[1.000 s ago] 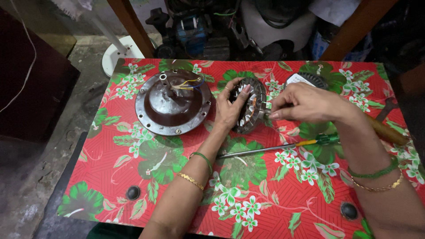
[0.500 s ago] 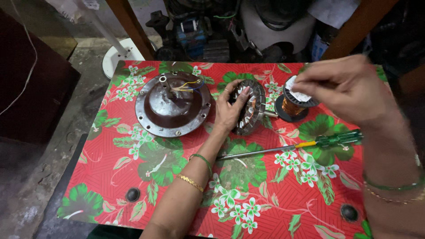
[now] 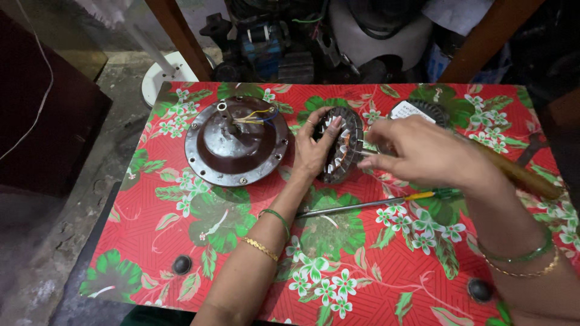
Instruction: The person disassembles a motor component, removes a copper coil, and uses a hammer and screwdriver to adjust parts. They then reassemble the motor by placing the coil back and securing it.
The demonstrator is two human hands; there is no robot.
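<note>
Round motor stator [image 3: 341, 152], dark ring of stacked laminations with copper windings and pale insulating strips inside. Stands tilted on edge on the red floral worktop [image 3: 386, 265], open face turned toward the right. Propped from the left side by the left hand [image 3: 314, 151], fingers spread over the rim. Right hand [image 3: 423, 151] close at the open face, fingertips pinched at the winding edge; what they pinch too small to tell.

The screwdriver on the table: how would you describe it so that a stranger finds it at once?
Start at the table with the red flowered cloth. Below the left hand, which holds a ring-shaped motor winding on edge, and the right hand, the screwdriver lies flat. It alone is long and thin, with a metal shaft and a yellow-green handle.
</note>
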